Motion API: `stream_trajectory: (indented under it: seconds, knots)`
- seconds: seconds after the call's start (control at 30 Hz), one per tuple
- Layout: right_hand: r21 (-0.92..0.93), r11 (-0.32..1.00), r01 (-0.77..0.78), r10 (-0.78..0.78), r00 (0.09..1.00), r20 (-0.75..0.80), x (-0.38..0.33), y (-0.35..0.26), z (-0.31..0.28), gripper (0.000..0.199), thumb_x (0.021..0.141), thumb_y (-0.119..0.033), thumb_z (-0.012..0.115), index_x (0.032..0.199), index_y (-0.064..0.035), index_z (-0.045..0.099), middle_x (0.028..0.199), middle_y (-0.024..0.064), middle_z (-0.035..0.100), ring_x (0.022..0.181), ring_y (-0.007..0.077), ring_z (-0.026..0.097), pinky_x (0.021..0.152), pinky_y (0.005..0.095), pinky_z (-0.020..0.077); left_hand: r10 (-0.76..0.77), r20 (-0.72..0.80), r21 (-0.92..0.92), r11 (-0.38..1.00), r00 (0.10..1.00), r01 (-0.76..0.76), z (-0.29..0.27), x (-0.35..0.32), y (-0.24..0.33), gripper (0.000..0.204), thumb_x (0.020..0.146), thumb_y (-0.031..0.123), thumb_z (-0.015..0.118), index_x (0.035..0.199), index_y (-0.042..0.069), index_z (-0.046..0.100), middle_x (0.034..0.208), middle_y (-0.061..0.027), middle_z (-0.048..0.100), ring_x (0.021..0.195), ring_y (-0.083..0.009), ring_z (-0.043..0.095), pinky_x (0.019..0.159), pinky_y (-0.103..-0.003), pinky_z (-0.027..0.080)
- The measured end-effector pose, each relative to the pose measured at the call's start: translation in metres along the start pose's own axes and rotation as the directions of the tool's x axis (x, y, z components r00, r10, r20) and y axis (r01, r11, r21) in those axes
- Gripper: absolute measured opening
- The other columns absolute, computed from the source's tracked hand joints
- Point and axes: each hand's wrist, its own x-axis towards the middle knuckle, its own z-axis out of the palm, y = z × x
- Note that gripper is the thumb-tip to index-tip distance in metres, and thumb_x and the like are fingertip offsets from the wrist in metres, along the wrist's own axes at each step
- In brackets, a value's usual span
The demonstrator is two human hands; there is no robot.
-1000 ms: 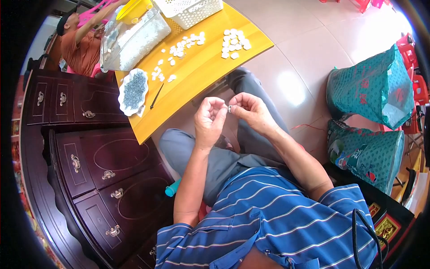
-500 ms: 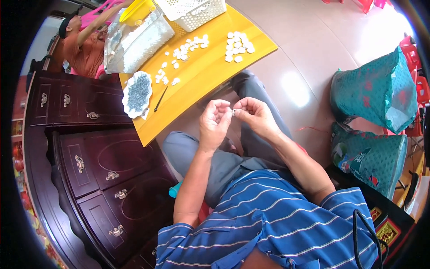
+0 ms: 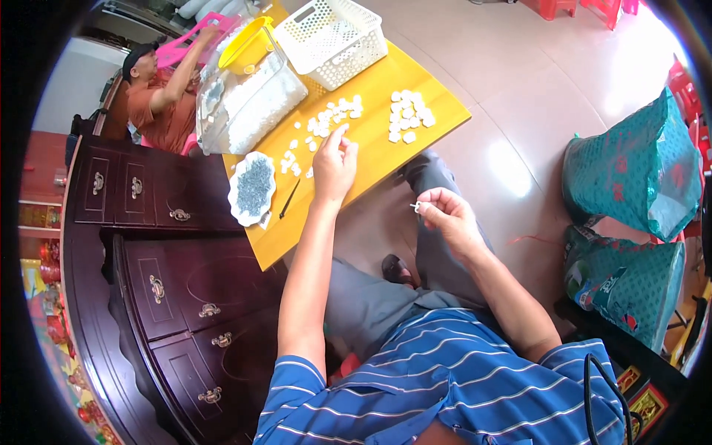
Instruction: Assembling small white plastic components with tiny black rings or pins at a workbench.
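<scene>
Over the edge of the yellow table point(image 3: 437, 81), my left hand point(image 3: 335, 165) reaches out with its fingers partly stretched and apart. It is just short of a loose group of small white pieces point(image 3: 334, 113), and nothing shows in its grasp. My right hand point(image 3: 452, 221), above my lap, pinches a small white plastic piece point(image 3: 416, 207) between thumb and fingertips; its exact kind is too small to tell. A second cluster of flat white pieces point(image 3: 409, 113) lies farther right. To the left are a scalloped white dish point(image 3: 236, 194) of small grey parts and a thin black tool point(image 3: 291, 199).
A clear bin point(image 3: 278, 93) of white pieces, a yellow bowl point(image 3: 246, 46) and a white perforated basket point(image 3: 337, 55) crowd the table's far end. A co-worker point(image 3: 159, 107) sits beyond. Dark drawers point(image 3: 185, 289) stand left, teal sacks point(image 3: 615, 174) right.
My hands were together at the small white piece. The left has since come away, forward over the table; the right keeps the piece and has shifted right and slightly back.
</scene>
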Motion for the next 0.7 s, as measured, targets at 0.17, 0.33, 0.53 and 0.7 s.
stream_trajectory:
  seconds: [0.17,0.33,0.53,0.7]
  knots:
    - [-0.002,1.000,-0.002,0.002,1.000,-0.028,-0.001,-0.001,-0.001,0.006,0.098,-0.010,0.070,0.104,-0.0083,0.068,0.088,-0.0050,0.066,0.076,0.0029,0.057,0.070,0.0197,0.0463,0.006,0.064,0.283,0.959,0.998,-0.024,0.022,0.033,-0.015,0.041,0.090,0.020,0.070,0.131,0.012,0.065,0.096,-0.0108,0.067,0.088,-0.0317,0.066,0.080,-0.044,0.054]
    - [0.022,0.998,-0.059,0.060,0.998,-0.021,-0.001,-0.003,-0.002,0.008,0.096,-0.008,0.067,0.105,-0.0071,0.066,0.090,-0.0045,0.066,0.079,0.0045,0.058,0.072,0.0220,0.0477,0.106,0.017,0.402,0.910,0.994,-0.104,0.031,0.033,-0.018,0.038,0.092,0.024,0.070,0.127,0.012,0.066,0.104,-0.0115,0.067,0.093,-0.0339,0.068,0.081,-0.046,0.055]
    - [0.046,0.998,-0.035,0.036,0.999,-0.026,-0.001,-0.003,0.002,0.007,0.098,-0.009,0.070,0.104,-0.0078,0.068,0.086,-0.0051,0.065,0.073,0.0032,0.055,0.068,0.0193,0.0455,0.121,0.014,0.356,0.927,0.993,-0.118,0.020,-0.003,-0.012,0.026,0.093,0.022,0.069,0.116,0.010,0.070,0.104,-0.0128,0.067,0.095,-0.0340,0.068,0.080,-0.044,0.056]
    - [0.037,0.998,-0.050,0.051,0.998,-0.022,0.001,-0.004,0.000,0.008,0.095,-0.008,0.069,0.103,-0.0069,0.067,0.088,-0.0039,0.066,0.077,0.0045,0.057,0.071,0.0222,0.0475,0.189,-0.067,0.262,0.951,0.980,-0.165,0.011,-0.030,-0.003,0.029,0.088,0.014,0.075,0.117,0.009,0.071,0.094,-0.0090,0.067,0.081,-0.0270,0.067,0.072,-0.037,0.054]
